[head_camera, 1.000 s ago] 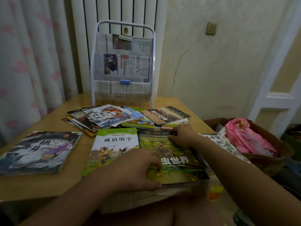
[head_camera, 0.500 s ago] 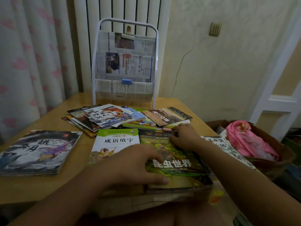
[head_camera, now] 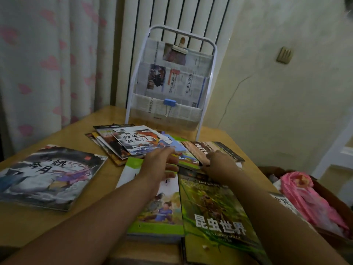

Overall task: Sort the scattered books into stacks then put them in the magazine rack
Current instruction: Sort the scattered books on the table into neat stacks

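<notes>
Books lie scattered on the wooden table (head_camera: 91, 129). The green insect book (head_camera: 215, 213) and a green-and-white book (head_camera: 162, 215) lie side by side nearest me. My left hand (head_camera: 160, 165) stretches forward over the green-and-white book, fingers straight, toward a fanned pile of thin books (head_camera: 131, 142). My right hand (head_camera: 219, 165) has its fingers curled on the near edge of a brown book (head_camera: 208, 149). A large dark book (head_camera: 47, 175) lies apart at the left. The white magazine rack (head_camera: 214, 54) stands at the table's back, lined with newspaper.
Right of the table, a box (head_camera: 328, 199) holds a pink plastic bag (head_camera: 305, 197). Another book (head_camera: 282, 203) overhangs the table's right edge. A radiator and a curtain (head_camera: 47, 64) stand behind the rack.
Both hands left the insect book and moved forward. My left hand now reaches toward the fanned pile and my right hand sits on the brown book. The camera moved closer and tilted.
</notes>
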